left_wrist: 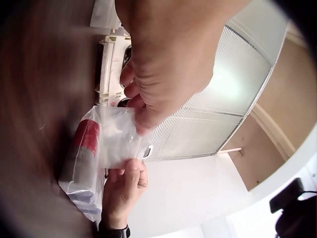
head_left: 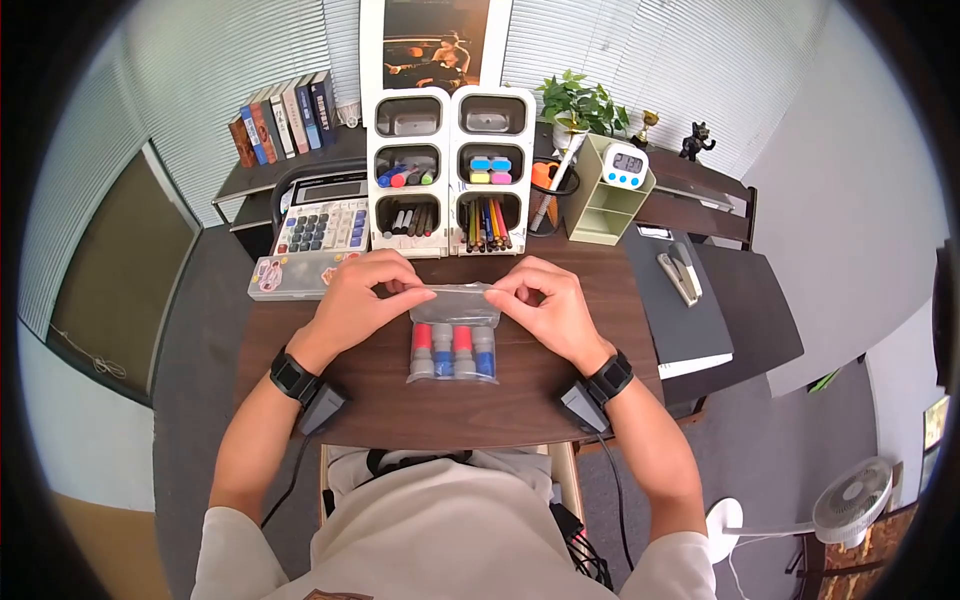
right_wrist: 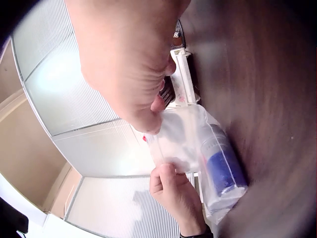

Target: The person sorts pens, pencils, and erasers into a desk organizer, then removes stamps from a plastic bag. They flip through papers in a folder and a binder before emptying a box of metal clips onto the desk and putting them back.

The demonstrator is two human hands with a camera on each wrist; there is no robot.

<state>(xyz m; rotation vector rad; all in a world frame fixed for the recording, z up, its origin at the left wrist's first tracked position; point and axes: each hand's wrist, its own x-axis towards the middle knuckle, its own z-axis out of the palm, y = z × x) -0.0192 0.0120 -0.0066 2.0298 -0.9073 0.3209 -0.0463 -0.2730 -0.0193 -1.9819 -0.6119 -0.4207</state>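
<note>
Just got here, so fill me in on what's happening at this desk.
A person is handling a clear plastic bag with both hands: the left hand pinches one end of its top edge, the right hand the other. Inside are four cylinders in red, grey and blue, lying side by side over the desk. Whether the bag's top is sealed I can't tell.
</note>
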